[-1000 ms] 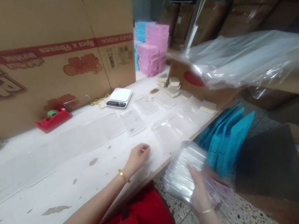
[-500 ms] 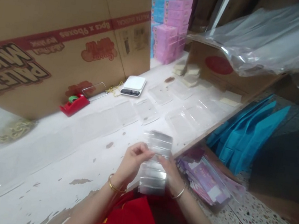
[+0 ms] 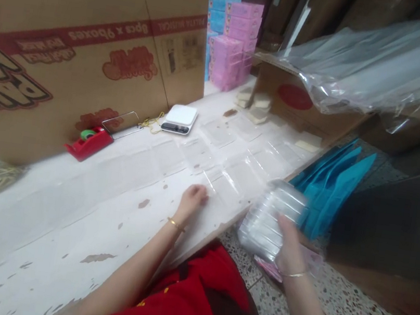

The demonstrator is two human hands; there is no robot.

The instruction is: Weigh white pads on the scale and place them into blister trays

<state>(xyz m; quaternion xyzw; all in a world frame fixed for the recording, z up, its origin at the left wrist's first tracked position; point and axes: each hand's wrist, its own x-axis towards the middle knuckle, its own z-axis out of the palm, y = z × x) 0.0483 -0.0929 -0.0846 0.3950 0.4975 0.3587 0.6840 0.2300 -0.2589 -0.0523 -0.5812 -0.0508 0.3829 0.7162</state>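
Observation:
My left hand [image 3: 193, 201] is over the white table with its fingers curled together at the edge of a clear plastic bag [image 3: 217, 186]. That bag lies flat beside other clear plastic bags [image 3: 237, 174] set out in rows. Off the table's right edge, my right hand [image 3: 290, 246] grips a stack of clear plastic bags [image 3: 269, 219], silvery and blurred by motion, with the thumb on top.
Behind the table's left side stands a large carton [image 3: 97, 14]. A red tape dispenser [image 3: 91, 142] and a white scale [image 3: 180, 119] sit before it. Small pale blocks [image 3: 258, 109] lie farther back. Blue folded pieces [image 3: 332, 186] stand on the right, beside a dark box [image 3: 380, 230].
My right hand has swung right with the stack, away from my left hand. The left has moved slightly forward, and another clear bag now lies on the table beside it.

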